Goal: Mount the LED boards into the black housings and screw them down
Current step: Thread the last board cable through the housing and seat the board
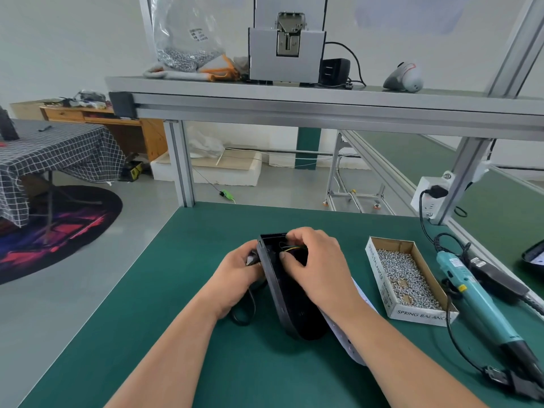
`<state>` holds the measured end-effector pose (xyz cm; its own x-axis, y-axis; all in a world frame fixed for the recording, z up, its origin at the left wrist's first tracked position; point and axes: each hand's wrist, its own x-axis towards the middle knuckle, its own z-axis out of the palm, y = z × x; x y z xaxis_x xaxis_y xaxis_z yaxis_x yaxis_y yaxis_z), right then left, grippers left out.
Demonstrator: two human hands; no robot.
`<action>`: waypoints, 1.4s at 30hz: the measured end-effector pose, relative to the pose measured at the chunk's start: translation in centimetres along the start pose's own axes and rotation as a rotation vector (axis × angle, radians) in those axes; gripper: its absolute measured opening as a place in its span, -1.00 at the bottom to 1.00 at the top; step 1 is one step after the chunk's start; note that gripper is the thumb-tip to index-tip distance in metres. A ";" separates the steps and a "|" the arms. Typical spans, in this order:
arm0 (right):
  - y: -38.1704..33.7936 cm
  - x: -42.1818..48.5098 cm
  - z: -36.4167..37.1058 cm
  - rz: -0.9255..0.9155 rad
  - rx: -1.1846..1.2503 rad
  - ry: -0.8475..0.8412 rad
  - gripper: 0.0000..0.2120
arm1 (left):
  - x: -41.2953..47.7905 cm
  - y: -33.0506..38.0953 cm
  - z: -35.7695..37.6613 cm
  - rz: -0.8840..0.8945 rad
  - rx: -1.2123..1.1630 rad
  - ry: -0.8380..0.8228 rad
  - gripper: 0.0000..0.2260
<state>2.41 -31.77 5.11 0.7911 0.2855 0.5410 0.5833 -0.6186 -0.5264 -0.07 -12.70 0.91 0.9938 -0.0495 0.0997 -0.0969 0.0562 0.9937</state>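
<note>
Currently the black housing (295,310) is stood on edge on the green tabletop (176,319) and gripped at its left wall by the left hand (238,275). Coloured wires (294,248) inside it are pinched by the right hand (316,267). A white LED board (348,344) lies under the right forearm, with a box of screws (407,279) and an electric screwdriver (477,301) to that hand's right.

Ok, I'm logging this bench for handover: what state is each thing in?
black housing: tilted on edge, open, held.
left hand: grips the housing's side.
right hand: pinches wires inside the housing.
LED board: on the mat, not mounted.
screw box: open, holding screws.
screwdriver: lying unheld.
plug: in the socket.
</note>
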 end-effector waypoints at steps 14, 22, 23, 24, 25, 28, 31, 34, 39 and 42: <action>-1.0 -0.2 -0.7 -0.079 -0.074 -0.136 -0.72 | -0.1 0.0 -0.1 -0.014 -0.042 0.023 -0.67; -1.6 0.1 -0.8 -0.057 -0.001 -0.154 -0.81 | 0.1 -0.4 -0.3 0.005 -0.024 0.029 -0.64; -1.7 0.1 -0.8 -0.065 -0.023 -0.159 -0.82 | 0.1 -0.5 -0.2 0.008 -0.014 0.028 -0.63; -1.8 0.2 -0.7 -0.081 -0.064 -0.167 -0.85 | 0.1 -0.5 -0.2 0.011 -0.002 0.024 -0.63; -1.9 0.3 -0.7 -0.101 -0.112 -0.180 -0.88 | 0.1 -0.5 -0.2 0.014 0.007 0.020 -0.63; -2.1 0.6 -1.0 -0.147 -0.201 -0.225 -0.87 | 0.0 -0.4 -0.1 0.014 0.017 0.015 -0.65; -2.2 0.7 -1.3 -0.183 -0.236 -0.239 -0.87 | 0.0 -0.2 0.1 0.033 0.013 0.013 -0.66; -2.3 0.7 -1.2 -0.171 -0.232 -0.242 -0.93 | -0.1 -0.1 0.2 0.048 0.013 0.007 -0.66; -2.4 0.2 -1.3 -0.092 -0.127 -0.186 -0.86 | -0.2 0.1 0.2 0.054 -0.008 0.015 -0.67; -2.4 0.3 -1.4 -0.104 -0.110 -0.184 -0.95 | -0.2 0.0 0.2 0.050 -0.017 0.020 -0.66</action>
<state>0.98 -31.27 7.47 0.7539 0.4740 0.4549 0.6477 -0.6522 -0.3939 -0.31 -12.89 0.87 0.9886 -0.0262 0.1482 -0.1459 0.0748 0.9865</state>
